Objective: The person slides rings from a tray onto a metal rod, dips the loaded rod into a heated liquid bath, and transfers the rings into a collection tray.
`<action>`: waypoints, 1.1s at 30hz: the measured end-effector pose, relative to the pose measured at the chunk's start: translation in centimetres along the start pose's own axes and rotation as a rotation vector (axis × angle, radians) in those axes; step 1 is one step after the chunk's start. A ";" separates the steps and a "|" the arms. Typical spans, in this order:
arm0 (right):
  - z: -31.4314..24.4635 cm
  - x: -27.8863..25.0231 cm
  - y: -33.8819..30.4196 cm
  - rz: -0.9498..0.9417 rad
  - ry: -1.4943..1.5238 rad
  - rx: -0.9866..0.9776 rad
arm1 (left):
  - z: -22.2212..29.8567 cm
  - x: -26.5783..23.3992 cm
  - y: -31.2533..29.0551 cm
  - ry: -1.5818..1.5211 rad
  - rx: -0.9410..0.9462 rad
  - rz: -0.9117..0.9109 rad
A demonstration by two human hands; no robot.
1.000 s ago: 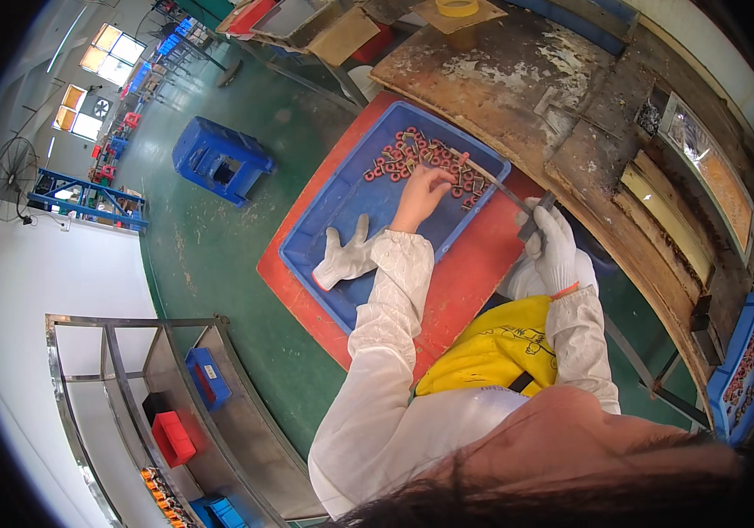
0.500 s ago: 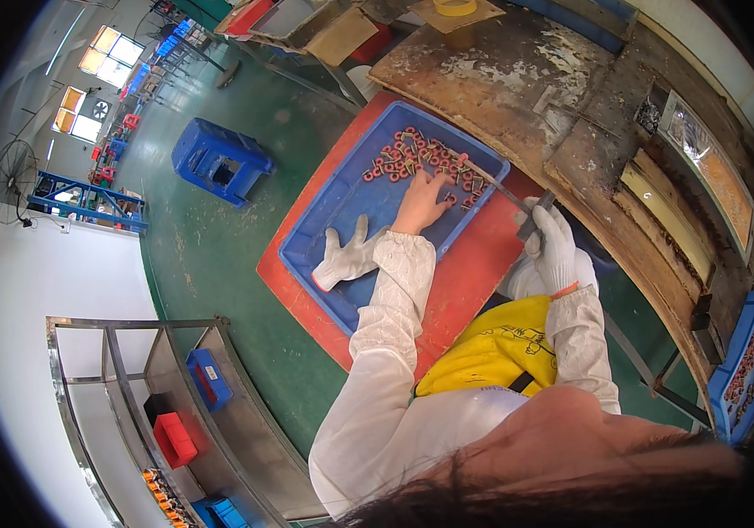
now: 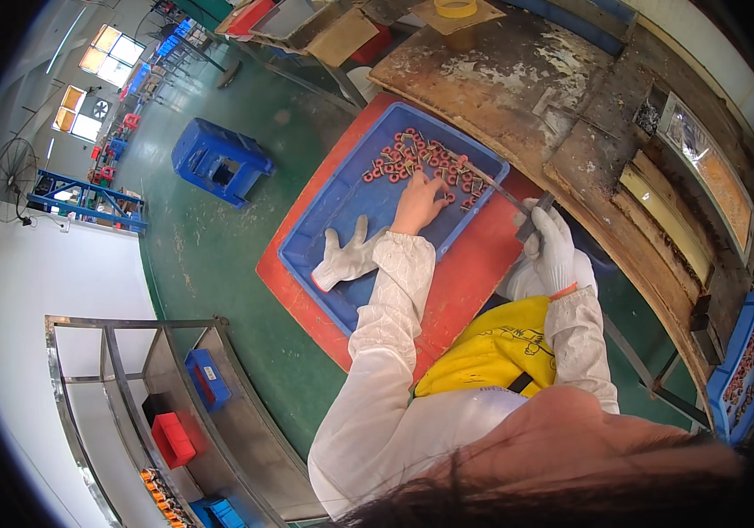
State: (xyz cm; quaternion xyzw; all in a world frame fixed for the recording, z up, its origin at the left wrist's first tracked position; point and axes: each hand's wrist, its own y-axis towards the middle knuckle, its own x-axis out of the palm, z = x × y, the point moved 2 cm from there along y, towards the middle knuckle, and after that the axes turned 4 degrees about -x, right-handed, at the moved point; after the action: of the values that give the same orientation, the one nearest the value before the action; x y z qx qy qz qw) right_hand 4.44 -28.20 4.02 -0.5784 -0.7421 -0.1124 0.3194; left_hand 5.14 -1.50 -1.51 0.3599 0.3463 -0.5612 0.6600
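Observation:
My bare left hand (image 3: 419, 202) reaches down into a blue tray (image 3: 312, 226), its fingers spread at the near edge of a pile of small red ring-shaped parts with metal stems (image 3: 412, 151). Whether a fingertip touches a part is hard to tell. Just right of the tray, my gloved right hand (image 3: 555, 251) is closed around a dark block-like tool with a long thin metal rod (image 3: 502, 187). The rod slants over the tray's right wall, its tip among the red parts. An empty white glove (image 3: 348, 256) lies in the tray beside my left forearm.
The tray rests on a red board (image 3: 474, 255). A worn wooden bench (image 3: 491, 75) curves along the far and right sides. At lower right stands another blue tray (image 3: 740, 378) of parts. A blue stool (image 3: 218, 160) and a metal shelf rack (image 3: 165, 370) are to the left.
My left hand has shifted very slightly, its fingers still over the pile's near edge. The right hand and its rod tool look unmoved.

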 end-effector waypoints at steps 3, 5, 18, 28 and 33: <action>0.0 0.0 0.0 0.008 -0.008 0.000 | 0.4 -0.9 0.5 -0.229 -0.092 0.100; -0.2 0.0 -0.1 0.013 -0.018 0.001 | 1.4 -2.1 1.1 -0.664 -0.165 0.050; 0.0 0.1 -0.1 -0.007 -0.093 0.004 | 2.2 -1.9 1.0 -1.526 -0.228 -0.119; -0.1 0.2 -0.2 -0.016 -0.078 0.001 | 3.2 -2.2 0.7 -1.406 -0.151 -0.264; -0.3 0.4 -0.3 -0.016 -0.085 0.012 | 3.8 -2.6 0.4 -1.392 -0.109 -0.336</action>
State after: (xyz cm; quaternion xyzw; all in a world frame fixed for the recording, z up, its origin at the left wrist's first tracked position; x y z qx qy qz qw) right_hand 4.20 -28.12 4.55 -0.5748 -0.7603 -0.0857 0.2903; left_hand 5.44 -3.43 2.63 -0.1728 -0.0768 -0.7365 0.6495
